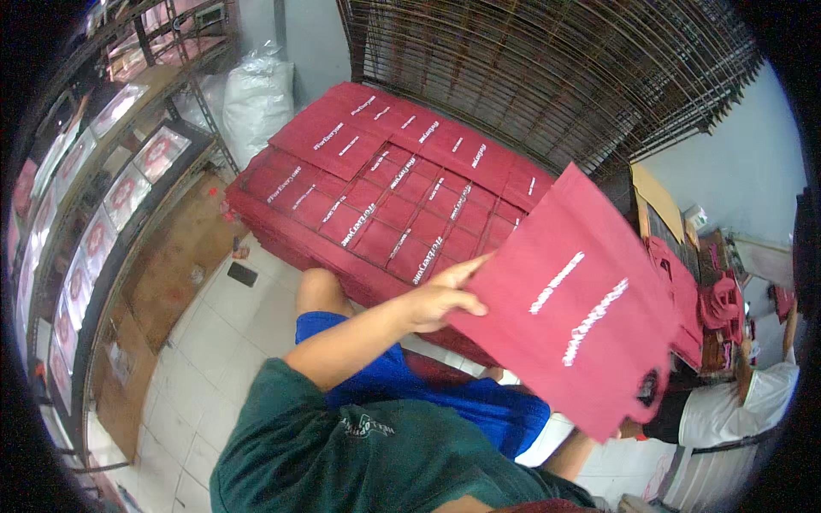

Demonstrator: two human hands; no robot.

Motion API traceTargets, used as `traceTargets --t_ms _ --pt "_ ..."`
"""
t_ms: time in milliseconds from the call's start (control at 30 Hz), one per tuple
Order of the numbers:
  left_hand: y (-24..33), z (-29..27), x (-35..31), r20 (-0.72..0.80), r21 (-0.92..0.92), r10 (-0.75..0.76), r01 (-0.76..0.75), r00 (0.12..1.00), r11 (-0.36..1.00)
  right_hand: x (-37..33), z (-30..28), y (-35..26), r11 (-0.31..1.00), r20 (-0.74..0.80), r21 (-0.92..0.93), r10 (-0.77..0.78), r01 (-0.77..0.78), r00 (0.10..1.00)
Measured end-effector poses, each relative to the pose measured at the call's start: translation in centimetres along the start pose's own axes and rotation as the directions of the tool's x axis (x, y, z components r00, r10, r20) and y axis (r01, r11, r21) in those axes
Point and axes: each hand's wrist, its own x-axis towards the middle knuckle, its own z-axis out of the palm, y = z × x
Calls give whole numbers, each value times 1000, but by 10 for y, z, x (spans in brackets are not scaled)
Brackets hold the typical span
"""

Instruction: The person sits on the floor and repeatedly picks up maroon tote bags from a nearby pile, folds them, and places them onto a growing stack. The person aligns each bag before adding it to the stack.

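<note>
A flat maroon fabric bag with white lettering is held up in front of me, tilted. The fingers and thumb of my left hand are closed on its left edge. A handle loop shows at the bag's lower right. My right forearm passes behind the bag's lower end, and the fingers of that hand are hidden. Just beyond my left hand, maroon printed bags lie in overlapping rows on a wire drying rack, over a deep maroon stack.
Wire racks lean up behind the stack. Shelving with wrapped printed sheets stands left, near a white sack. A phone-like dark object lies on the tiles. At right, a person in a white shirt is beside a bench with maroon pieces.
</note>
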Motion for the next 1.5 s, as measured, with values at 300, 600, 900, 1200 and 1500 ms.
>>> traceTargets --t_ms 300,600,900,1200,1500 --pt "-15 -91 5 -172 217 -185 220 968 951 -8 41 41 695 48 -176 713 -697 699" --pt "54 -158 15 -159 423 16 54 987 904 48 141 96 754 221 -357 642 -552 734" --pt "190 -184 16 -162 679 410 -200 897 706 124 210 176 815 331 -84 566 -574 755" --pt "122 -396 35 -476 861 784 394 399 322 173 210 372 576 56 -391 793 -718 606" --pt "85 -417 25 -473 837 775 488 420 247 133 236 375 654 118 -649 593 -390 797"
